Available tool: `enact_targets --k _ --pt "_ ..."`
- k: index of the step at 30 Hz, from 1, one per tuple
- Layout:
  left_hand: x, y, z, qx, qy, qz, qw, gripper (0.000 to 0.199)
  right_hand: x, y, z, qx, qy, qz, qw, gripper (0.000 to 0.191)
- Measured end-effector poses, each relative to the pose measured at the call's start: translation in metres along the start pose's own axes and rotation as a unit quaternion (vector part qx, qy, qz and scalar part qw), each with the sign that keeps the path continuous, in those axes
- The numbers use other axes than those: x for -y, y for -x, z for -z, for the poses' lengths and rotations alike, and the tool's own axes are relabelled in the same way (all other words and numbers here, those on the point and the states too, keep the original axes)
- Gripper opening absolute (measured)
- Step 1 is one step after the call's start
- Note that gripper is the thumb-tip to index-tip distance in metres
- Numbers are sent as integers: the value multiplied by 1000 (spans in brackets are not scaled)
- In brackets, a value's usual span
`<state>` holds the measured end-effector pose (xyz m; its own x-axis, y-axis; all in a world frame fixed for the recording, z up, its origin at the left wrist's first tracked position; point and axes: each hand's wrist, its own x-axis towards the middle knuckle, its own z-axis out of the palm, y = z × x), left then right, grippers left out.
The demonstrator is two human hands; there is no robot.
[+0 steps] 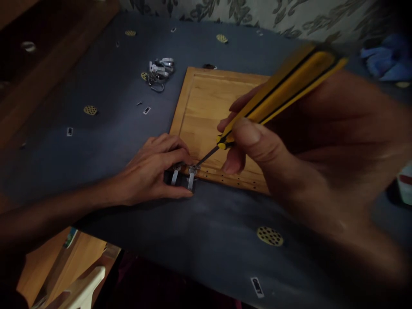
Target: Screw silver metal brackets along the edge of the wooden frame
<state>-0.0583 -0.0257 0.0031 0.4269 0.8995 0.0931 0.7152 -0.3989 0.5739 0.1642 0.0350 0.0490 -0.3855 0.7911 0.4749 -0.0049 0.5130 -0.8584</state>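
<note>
Screwdriver [280, 96] fills my clenched right grip [309, 159], hiding some board [209, 107], with my left grip [152, 167] partly spread around fittings [191, 180], metal pile [162, 69] beyond.

The screwdriver handle [283, 88] is coloured yellow with black lines. The blue-grey table covering [212, 236] is patterned with dark-spotted yellow ovals [270, 236].

Near tabletop [209, 236] gives passage; 1 screwdriver [280, 94] and the right grip [309, 159] obstruct above the wooden board [204, 109].
</note>
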Motion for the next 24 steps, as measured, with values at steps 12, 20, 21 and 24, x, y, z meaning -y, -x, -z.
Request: enact_targets --k 12,20,21,24 --pt "-6 -1 4 11 2 18 1000 34 -2 2 2 7 -6 -20 1000 17" --pt "-6 -2 3 11 -5 18 1000 37 -5 -2 0 25 -46 -4 999 17" --pt "-6 -2 3 11 -6 18 1000 38 -5 -3 0 34 -64 3 997 19" --pt "-5 -2 3 13 -5 14 1000 38 -5 -4 -1 52 -97 5 994 26"
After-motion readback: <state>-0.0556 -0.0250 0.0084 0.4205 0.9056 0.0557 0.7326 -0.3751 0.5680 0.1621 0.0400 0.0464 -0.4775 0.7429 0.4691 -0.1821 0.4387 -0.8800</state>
